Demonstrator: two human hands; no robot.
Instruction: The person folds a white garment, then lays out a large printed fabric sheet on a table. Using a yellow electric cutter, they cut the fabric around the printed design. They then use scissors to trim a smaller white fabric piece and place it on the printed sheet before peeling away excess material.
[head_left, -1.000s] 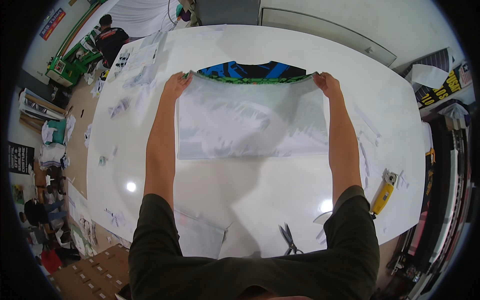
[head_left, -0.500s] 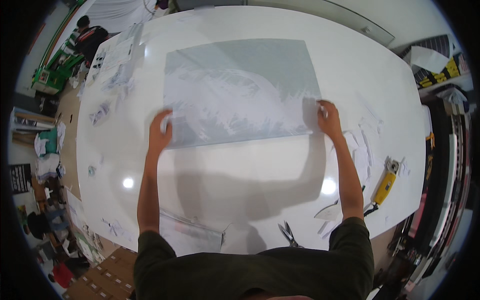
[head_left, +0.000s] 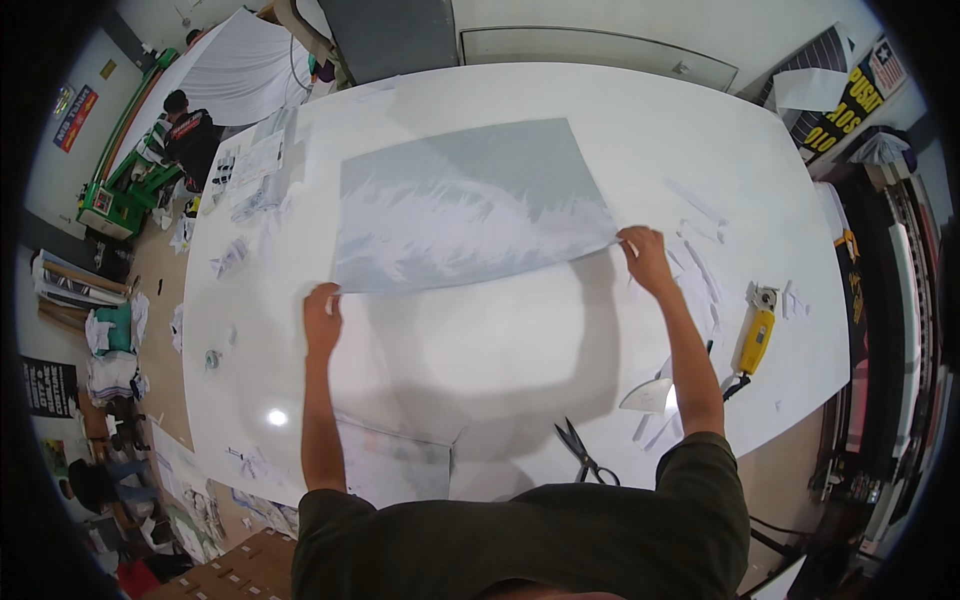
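Observation:
A thin grey and white sheet (head_left: 470, 205), apparently fabric, with a feathery brushed pattern, spreads over the middle of the white table. Its near left corner is pinched in my left hand (head_left: 322, 318). My right hand (head_left: 648, 258) grips the near right corner, a little farther from me than the left. Between them the near edge sags in a shallow curve and looks slightly lifted, casting a broad shadow on the tabletop.
Dark-handled scissors (head_left: 583, 450) lie close to my body. A yellow electric rotary cutter (head_left: 757, 338) rests at the right, beside white scraps (head_left: 697, 275). Another pale sheet (head_left: 395, 465) lies near left. Beyond the table's left side, a person (head_left: 190, 135) sits by green machinery.
Both hands have come nearer to me along the sheet's sides, now at its near corners. The sheet's near edge curves more, and my view has tilted upward.

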